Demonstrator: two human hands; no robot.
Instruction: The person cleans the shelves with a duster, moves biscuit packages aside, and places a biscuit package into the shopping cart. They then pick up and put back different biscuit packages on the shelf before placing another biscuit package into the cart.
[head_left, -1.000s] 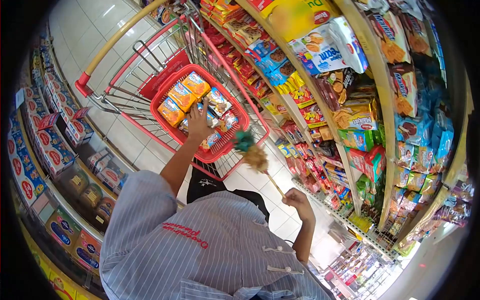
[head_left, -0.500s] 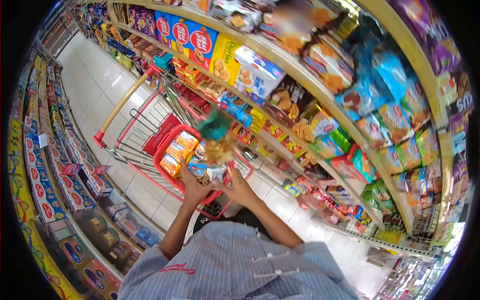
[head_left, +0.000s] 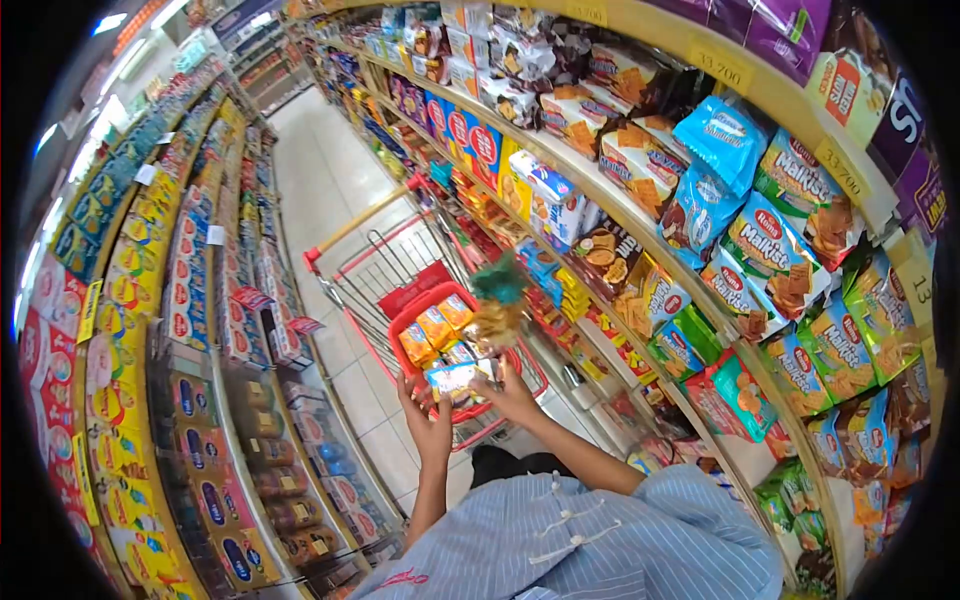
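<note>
Both my hands are over the front of a red basket (head_left: 397, 322) set in a shopping cart. Between them is a small white and blue snack packet (head_left: 452, 379), its bright top catching the light. My left hand (head_left: 426, 418) grips its left end, thumb at the near edge and fingers along the side. At the other end, the fingers of my right hand (head_left: 508, 393) are closed on the packet. Orange snack packets (head_left: 434, 326) lie in the basket just beyond. A blurred green and golden patch (head_left: 497, 300) overlaps the basket's right side.
The cart's handle (head_left: 365, 217) points up the tiled aisle (head_left: 308, 165). Close on the right, a shelf holds bagged biscuits (head_left: 765, 240) and boxes. Shelves of boxed goods (head_left: 190, 280) line the left. Yellow price tags (head_left: 722, 68) run along the upper shelf edge.
The view has swung, so the cart appears farther right. My left hand has drawn back from the basket's contents, and the white and blue packet now shows flat between both hands.
</note>
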